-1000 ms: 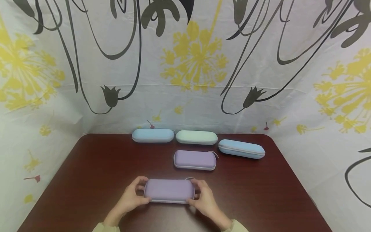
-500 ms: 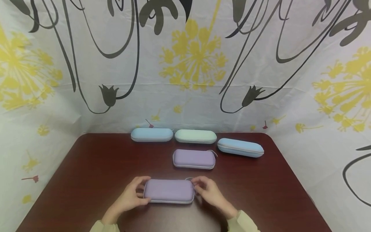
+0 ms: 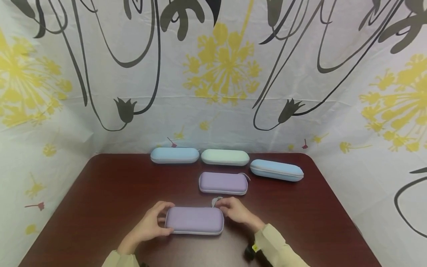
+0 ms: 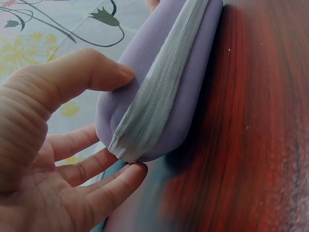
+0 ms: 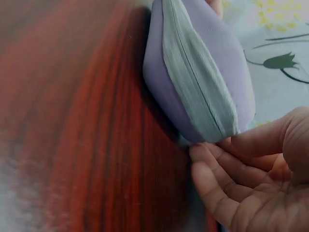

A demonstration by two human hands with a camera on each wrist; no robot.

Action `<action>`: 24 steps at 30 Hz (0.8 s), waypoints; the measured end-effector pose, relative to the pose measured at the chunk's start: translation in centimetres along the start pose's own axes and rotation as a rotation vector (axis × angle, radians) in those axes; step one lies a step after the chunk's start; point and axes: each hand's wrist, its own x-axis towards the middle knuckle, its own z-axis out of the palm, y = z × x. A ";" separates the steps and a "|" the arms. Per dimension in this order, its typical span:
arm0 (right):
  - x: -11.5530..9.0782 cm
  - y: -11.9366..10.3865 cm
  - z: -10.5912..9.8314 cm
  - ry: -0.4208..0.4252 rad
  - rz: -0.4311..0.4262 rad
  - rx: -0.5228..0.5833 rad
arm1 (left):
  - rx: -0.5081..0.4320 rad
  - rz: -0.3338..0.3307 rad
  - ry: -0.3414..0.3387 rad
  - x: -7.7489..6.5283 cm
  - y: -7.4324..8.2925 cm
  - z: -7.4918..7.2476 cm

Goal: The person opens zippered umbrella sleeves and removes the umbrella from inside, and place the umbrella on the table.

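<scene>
Floral cloth (image 3: pixel 213 124) is hanging behind the dark table (image 3: pixel 100 204). Near the table's front, a purple case (image 3: pixel 195 220) is resting; my left hand (image 3: pixel 151 222) is clasping its left end between thumb and fingers, while my right hand (image 3: pixel 235 210) is pinching the strap (image 3: pixel 214 203) at its far right corner (a second case (image 3: pixel 223 183) is sitting just beyond).

The left grip (image 4: pixel 48 179), a bare hand, lays its thumb (image 4: pixel 113 75) on a purple case (image 4: pixel 142 55), fingertips (image 4: pixel 137 170) at its near end. A pale zipper band (image 4: pixel 157 92) runs lengthwise. Reddish-brown desk (image 4: pixel 251 121) lies to the right.
</scene>
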 end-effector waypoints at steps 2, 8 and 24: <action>0.3 0.2 0.0 -0.034 0.045 0.065 | 0.003 0.007 -0.002 0.0 -0.1 0.0; 1.0 0.7 -0.4 -0.119 0.062 0.122 | 0.043 0.041 0.016 0.1 -0.2 0.2; 1.5 0.8 -1.0 -0.263 0.050 0.121 | 0.101 0.067 0.016 0.5 -0.6 0.1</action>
